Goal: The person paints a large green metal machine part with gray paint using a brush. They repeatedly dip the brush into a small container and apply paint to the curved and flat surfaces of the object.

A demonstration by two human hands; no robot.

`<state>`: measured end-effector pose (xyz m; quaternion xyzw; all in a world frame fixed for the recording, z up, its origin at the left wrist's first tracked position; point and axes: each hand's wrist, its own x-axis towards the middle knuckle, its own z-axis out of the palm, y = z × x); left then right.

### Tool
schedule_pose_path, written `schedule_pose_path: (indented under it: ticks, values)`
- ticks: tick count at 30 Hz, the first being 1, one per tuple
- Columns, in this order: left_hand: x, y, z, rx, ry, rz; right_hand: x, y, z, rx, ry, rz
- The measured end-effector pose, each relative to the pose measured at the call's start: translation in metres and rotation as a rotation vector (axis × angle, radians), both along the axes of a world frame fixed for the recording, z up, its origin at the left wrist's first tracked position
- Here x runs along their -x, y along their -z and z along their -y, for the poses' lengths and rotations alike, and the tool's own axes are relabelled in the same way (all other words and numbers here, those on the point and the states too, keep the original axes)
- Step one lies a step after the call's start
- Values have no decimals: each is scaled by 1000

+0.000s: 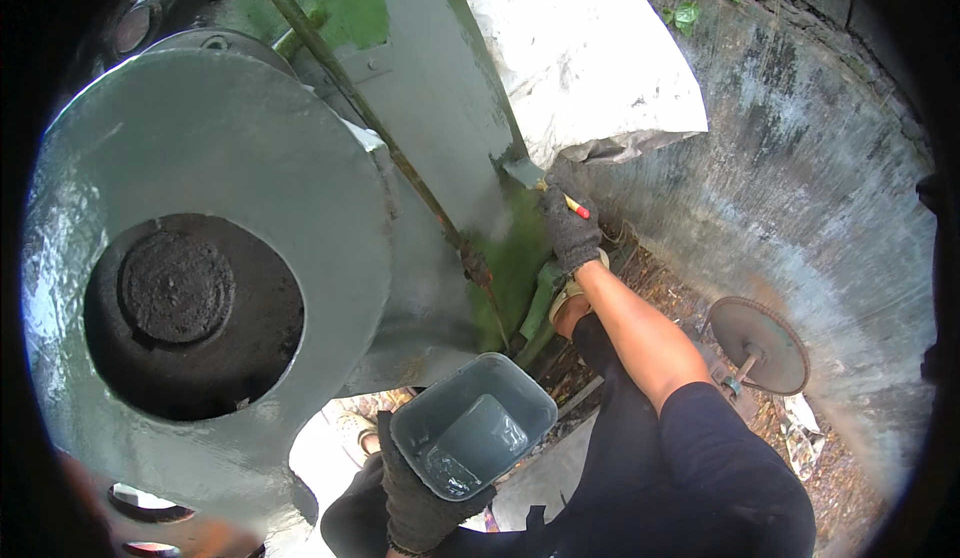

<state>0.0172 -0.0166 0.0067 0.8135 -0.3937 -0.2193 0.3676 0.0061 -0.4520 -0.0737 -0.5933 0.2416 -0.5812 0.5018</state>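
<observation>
A weathered wall (830,228) fills the right of the head view, a white sheet (590,48) hangs up top, and over on the left looms the big machine (340,188), its panel (440,98) part green, part grey! Here's the right hand (571,226), dark-gloved, fingers closed round a brush (575,205), its red and yellow handle slanting up and left to the panel's edge; whether the bristles touch, I can't quite tell. The bare forearm (645,328) reaches up and leftward from the lower right. And low in the middle, the left hand (430,508), gloved too, cups a tub (420,418), grey inside, its mouth facing up, some fingers hidden beneath; that tub lies below and left of the brush, well apart
</observation>
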Motion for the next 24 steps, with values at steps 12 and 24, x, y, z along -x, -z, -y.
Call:
schedule_pose_path:
  ticks: [12,24]
  values:
    - [2,2,0,114,-3,-41,-50,-212,51,222,-53,-39]
    - [5,-4,5,32,-29,60,-38,-49,-11,-280,-212,145]
